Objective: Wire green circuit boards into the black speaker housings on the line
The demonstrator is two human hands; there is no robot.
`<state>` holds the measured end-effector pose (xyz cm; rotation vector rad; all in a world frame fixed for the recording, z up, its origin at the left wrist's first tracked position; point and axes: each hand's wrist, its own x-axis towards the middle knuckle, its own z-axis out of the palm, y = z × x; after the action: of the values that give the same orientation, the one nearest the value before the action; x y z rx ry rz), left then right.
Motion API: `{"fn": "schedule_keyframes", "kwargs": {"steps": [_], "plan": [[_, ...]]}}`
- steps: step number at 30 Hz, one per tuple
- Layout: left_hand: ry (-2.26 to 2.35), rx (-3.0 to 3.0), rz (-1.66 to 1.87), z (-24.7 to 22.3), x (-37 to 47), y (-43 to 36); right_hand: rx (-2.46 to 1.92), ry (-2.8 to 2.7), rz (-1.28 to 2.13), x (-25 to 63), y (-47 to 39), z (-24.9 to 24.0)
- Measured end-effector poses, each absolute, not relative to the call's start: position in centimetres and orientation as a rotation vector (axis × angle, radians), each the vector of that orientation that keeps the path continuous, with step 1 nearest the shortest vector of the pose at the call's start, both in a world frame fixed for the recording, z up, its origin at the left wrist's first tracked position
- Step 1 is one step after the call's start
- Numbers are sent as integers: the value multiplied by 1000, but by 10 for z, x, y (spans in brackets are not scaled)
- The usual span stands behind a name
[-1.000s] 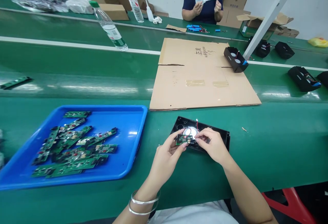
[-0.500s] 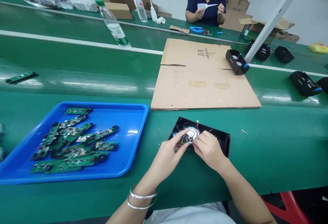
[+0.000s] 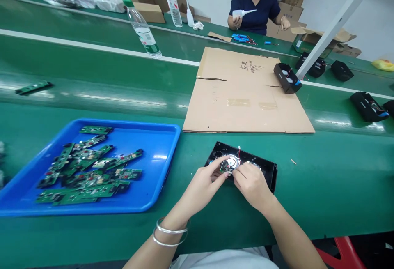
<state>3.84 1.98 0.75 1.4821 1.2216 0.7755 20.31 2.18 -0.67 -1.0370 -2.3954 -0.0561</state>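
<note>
A black speaker housing (image 3: 268, 169) lies on the green table in front of me, with a round speaker (image 3: 234, 161) set in it. Above the housing, my left hand (image 3: 207, 182) pinches a small green circuit board (image 3: 225, 166) between thumb and fingers. My right hand (image 3: 250, 182) is closed at the board's right end; its fingertips are pressed together on something too small to make out, possibly a wire connector. A short red wire with a white plug (image 3: 239, 150) stands up from the housing behind my fingers. My hands cover the housing's near side.
At left is a blue tray (image 3: 168, 158) with several circuit boards. A flat cardboard sheet (image 3: 252, 117) lies beyond the housing. Black speaker housings (image 3: 367, 106) stand at right near a white post (image 3: 335, 26). A water bottle (image 3: 144, 35) and a co-worker (image 3: 255, 6) are across the table.
My hands stay together at the circuit board, with only slight finger movement. Across the table, the co-worker's hands have moved apart, one still holding the white squeeze bottle. The view has shifted slightly.
</note>
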Motion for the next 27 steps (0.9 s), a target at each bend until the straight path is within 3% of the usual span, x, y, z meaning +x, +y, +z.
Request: {"fn": "schedule_keyframes", "kwargs": {"steps": [4, 9, 17, 27], "plan": [[1229, 1518, 780, 9, 39, 20, -1068, -2367, 40, 204, 20, -8], [1123, 1615, 819, 12, 35, 23, -1178, -2105, 552, 210, 22, -11], [1084, 1600, 861, 9, 34, 26, -1194, -2143, 502, 204, 27, -11], [1266, 1337, 913, 13, 31, 17, -1503, -1886, 739, 203, 40, -12]]}}
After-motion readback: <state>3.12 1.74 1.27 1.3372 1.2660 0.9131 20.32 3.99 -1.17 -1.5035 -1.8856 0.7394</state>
